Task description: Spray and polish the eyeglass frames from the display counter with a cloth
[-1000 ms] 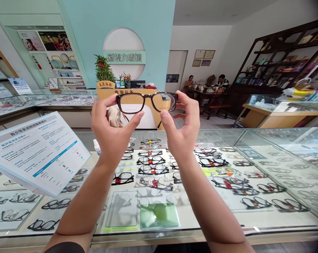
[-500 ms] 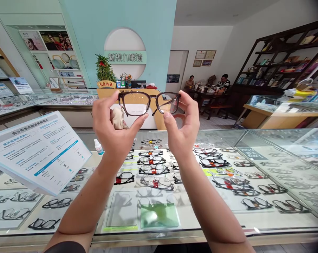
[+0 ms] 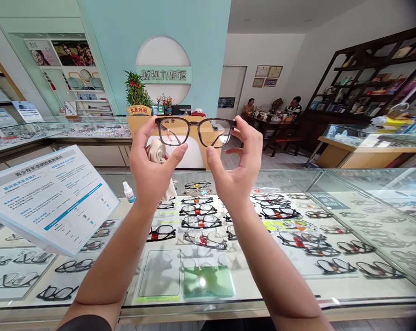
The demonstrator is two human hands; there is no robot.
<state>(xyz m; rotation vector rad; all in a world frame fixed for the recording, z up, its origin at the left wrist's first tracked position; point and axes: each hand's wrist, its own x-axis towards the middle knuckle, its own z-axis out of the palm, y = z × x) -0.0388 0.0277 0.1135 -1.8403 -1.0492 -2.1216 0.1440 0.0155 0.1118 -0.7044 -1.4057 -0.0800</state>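
Observation:
A pair of dark-framed eyeglasses (image 3: 194, 123) is held up above the glass counter, lenses facing me. My left hand (image 3: 151, 168) grips the left end of the frame, its thumb at the lower rim. Bunched in that same hand is a beige cloth (image 3: 156, 151), part of it hanging below the palm. The right end of the frame is pinched by my right hand (image 3: 237, 161), with the thumb below the right lens. On the counter, left of my left wrist, stands a small white spray bottle (image 3: 128, 192) with a blue-green lower part.
The glass display counter (image 3: 256, 294) holds rows of eyeglasses (image 3: 201, 222). A printed sheet (image 3: 52, 197) stands tilted at left, and a green card (image 3: 209, 281) lies near the front. Beyond are a wooden desk (image 3: 213, 158) and two people seated at a dark table (image 3: 268, 120).
The eyeglasses have turned slightly and lifted a little on the left side. My left hand has shifted right and up, and more of the cloth now hangs below it.

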